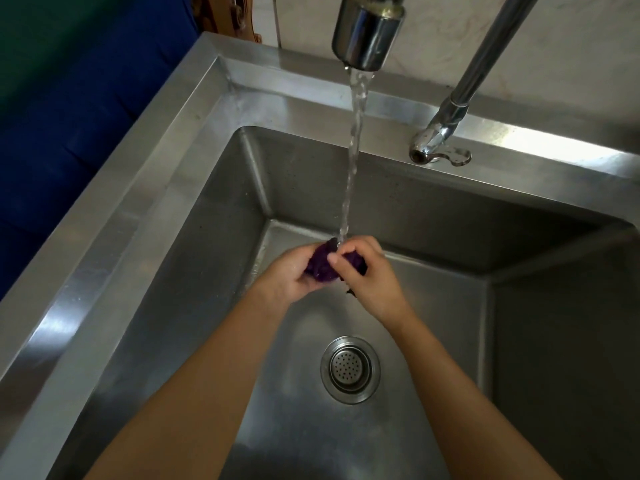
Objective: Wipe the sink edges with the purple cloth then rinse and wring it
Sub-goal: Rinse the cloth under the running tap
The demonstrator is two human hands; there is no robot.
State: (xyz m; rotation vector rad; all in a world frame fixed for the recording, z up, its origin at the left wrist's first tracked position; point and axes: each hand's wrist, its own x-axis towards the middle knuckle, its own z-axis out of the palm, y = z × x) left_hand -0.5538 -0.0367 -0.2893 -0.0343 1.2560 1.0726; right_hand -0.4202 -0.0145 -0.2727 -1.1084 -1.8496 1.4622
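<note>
The purple cloth (323,264) is bunched into a small wad, held low inside the steel sink (145,216). My left hand (289,277) grips it from the left and my right hand (369,277) closes over it from the right. A stream of water (353,150) falls from the chrome faucet head (367,32) straight onto the top of the cloth. Most of the cloth is hidden between my fingers.
The round drain strainer (350,368) lies in the basin floor below my wrists. The faucet's base and lever (438,147) stand on the back ledge at the right. A tiled wall rises behind, and a blue surface lies left of the sink.
</note>
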